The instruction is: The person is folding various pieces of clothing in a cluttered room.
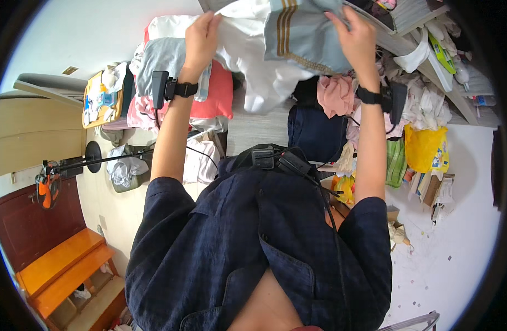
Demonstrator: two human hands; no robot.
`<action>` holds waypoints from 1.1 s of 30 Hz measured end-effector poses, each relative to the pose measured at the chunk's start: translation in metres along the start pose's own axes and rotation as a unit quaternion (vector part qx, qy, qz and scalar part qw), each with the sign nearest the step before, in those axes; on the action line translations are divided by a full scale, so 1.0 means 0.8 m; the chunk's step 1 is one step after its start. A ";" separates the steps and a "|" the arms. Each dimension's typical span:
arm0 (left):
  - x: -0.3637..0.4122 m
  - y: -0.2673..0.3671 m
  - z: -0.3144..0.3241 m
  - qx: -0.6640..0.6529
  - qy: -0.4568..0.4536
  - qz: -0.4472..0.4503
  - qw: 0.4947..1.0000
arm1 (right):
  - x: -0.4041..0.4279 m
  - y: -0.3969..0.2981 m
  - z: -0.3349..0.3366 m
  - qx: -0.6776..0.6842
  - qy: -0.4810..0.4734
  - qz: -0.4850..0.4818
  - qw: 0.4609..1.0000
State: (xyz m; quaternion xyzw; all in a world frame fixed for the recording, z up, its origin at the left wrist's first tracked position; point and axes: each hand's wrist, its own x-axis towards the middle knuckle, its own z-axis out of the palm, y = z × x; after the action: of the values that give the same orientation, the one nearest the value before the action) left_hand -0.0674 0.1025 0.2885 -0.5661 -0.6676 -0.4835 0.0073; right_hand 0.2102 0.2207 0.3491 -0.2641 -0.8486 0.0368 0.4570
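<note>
A white and grey-blue cloth garment (253, 62) with brown stripes hangs stretched between my two hands at the top of the view. My left hand (201, 39) pinches its white edge. On the other side, my right hand (354, 35) grips the grey-blue part between thumb and fingers. The garment's upper edge runs out of the picture, and its lower white end is blurred above a grey wood-grain surface (253, 128). Black straps with small devices circle both wrists.
Folded grey cloth (160, 62) and a red cloth (220, 93) are piled left. A folded navy cloth (317, 130), a crumpled pink cloth (336, 95) and a yellow bag (425, 147) are at right. Shelves stand at upper right; an orange wooden bench (67, 269) is at lower left.
</note>
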 end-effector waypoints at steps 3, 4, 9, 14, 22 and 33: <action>-0.025 -0.009 -0.007 -0.022 0.090 0.125 0.988 | -0.035 -0.015 -0.023 0.050 0.001 0.003 0.999; -0.053 -0.013 -0.010 0.010 0.075 0.100 0.992 | -0.055 -0.019 -0.030 0.129 -0.057 0.007 0.990; -0.247 -0.060 0.007 0.204 -0.140 0.070 0.966 | -0.205 -0.019 0.008 0.273 -0.446 0.100 0.846; -0.425 -0.139 0.052 0.169 -0.427 0.046 0.887 | -0.357 0.000 0.088 0.210 -0.619 0.194 0.732; -0.490 -0.171 0.070 0.087 -0.504 -0.139 0.848 | -0.419 -0.009 0.134 0.234 -0.775 0.069 0.584; -0.486 -0.148 0.060 -0.001 -0.443 -0.219 0.869 | -0.362 0.004 0.275 0.065 -0.400 0.085 0.910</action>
State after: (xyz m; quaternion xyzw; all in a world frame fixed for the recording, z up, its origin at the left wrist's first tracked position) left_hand 0.0077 -0.1444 -0.0296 -0.5602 -0.7072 -0.1718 -0.3957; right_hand 0.1649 0.1233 0.0013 -0.2676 -0.9305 0.2334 0.0904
